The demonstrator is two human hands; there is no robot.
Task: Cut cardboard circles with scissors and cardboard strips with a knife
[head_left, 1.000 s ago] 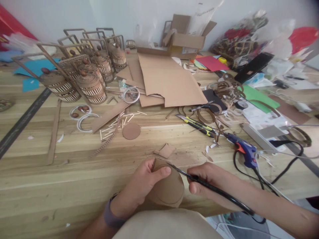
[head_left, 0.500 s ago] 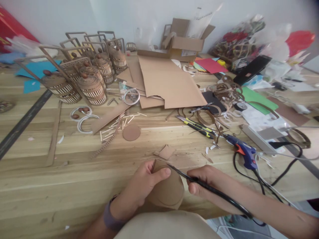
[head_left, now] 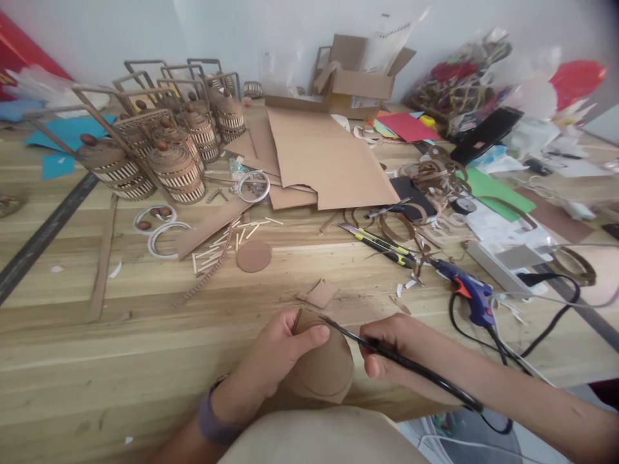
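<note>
Cardboard [head_left: 333,368]: being held over the near worktop [head_left: 159,367].
Left grip [head_left: 280,351]: pinching its far left, likely steadying it against the scissors [head_left: 420,370].
Right grip [head_left: 399,345]: clasping these, aiming them left along its curve.

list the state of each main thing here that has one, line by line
Tan cardboard piece: in left hand, partly trimmed round
Long black scissors: in right hand, blades at the cardboard
Yellow-and-black utility knife: lying down, blade out
Blue plastic glue gun with orange trigger: on its side; heat not visible
Brown cardboard box: flaps open
Round brown cardboard disc: lying flat
</note>
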